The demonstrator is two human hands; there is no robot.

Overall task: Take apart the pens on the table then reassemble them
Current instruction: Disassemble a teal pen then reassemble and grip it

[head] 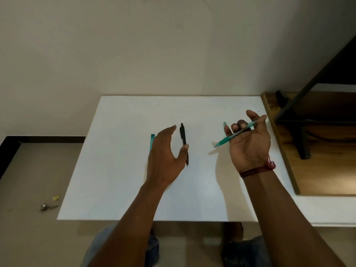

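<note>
Step in hand, as judged: disassembly of the first pen. Right grip (250, 145) curls round the teal pen (223, 141); left grip (163, 160) is open by the black pen (183, 134). Next move: both grips twist the barrel apart.

Plain white table top (134, 189). Solid black pen (183, 135). The teal pen (227, 139) has a deep teal grip end and a paler barrel; the teal piece (152, 141) matches it. Dark red wrist thread (256, 170). Plain off-white wall (134, 45), grey-tan floor (28, 180), black skirting (48, 139). Brown wood-grain side shelf (327, 174) with a black frame (302, 139). Blue jeans (248, 251).
</note>
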